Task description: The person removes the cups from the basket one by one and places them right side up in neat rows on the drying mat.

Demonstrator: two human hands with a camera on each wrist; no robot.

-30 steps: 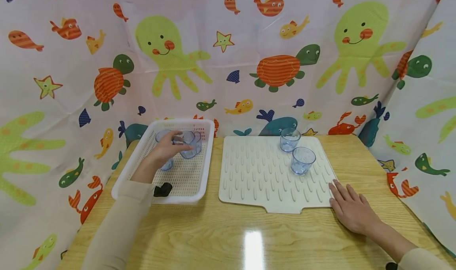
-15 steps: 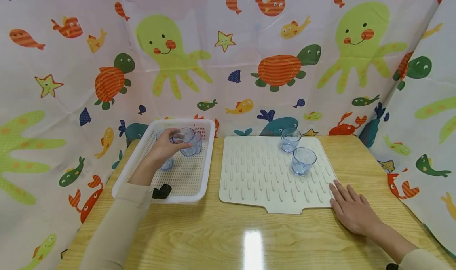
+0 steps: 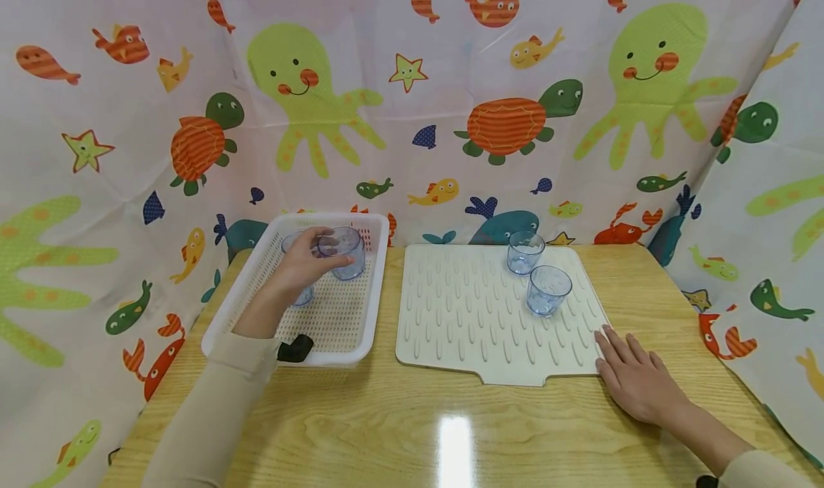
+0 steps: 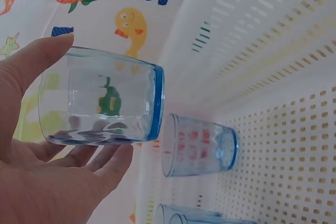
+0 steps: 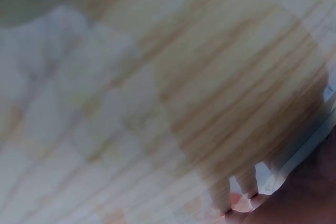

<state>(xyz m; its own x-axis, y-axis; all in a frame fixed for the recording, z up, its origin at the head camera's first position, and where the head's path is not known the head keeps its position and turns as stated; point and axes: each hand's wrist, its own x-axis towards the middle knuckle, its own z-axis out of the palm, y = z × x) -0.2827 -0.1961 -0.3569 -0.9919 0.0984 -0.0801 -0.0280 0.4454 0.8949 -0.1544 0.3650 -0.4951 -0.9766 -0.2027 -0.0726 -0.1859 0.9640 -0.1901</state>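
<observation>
My left hand (image 3: 301, 262) grips a clear bluish glass (image 4: 107, 98) between thumb and fingers, over the white basket (image 3: 369, 330). The left wrist view shows this glass raised above another glass (image 4: 199, 145) in the basket, with more glass rims partly cut off at the bottom edge. A further glass (image 3: 304, 297) stands beneath my left hand, partly hidden by it. Flat on the table, my right hand (image 3: 637, 381) lies with fingers extended, fingertips at the right edge of the white ridged mat (image 3: 463, 316). Two glasses, a rear one (image 3: 525, 252) and a nearer one (image 3: 548, 290), stand on the mat.
The wooden table (image 3: 360, 431) runs in front of basket and mat. A curtain (image 3: 412, 137) printed with sea animals encloses the back and sides. A black object (image 3: 296, 348) is at my left cuff, over the basket's front.
My left hand has lifted the glass slightly up from among the others in the basket. The right hand and the two glasses on the mat stay in place.
</observation>
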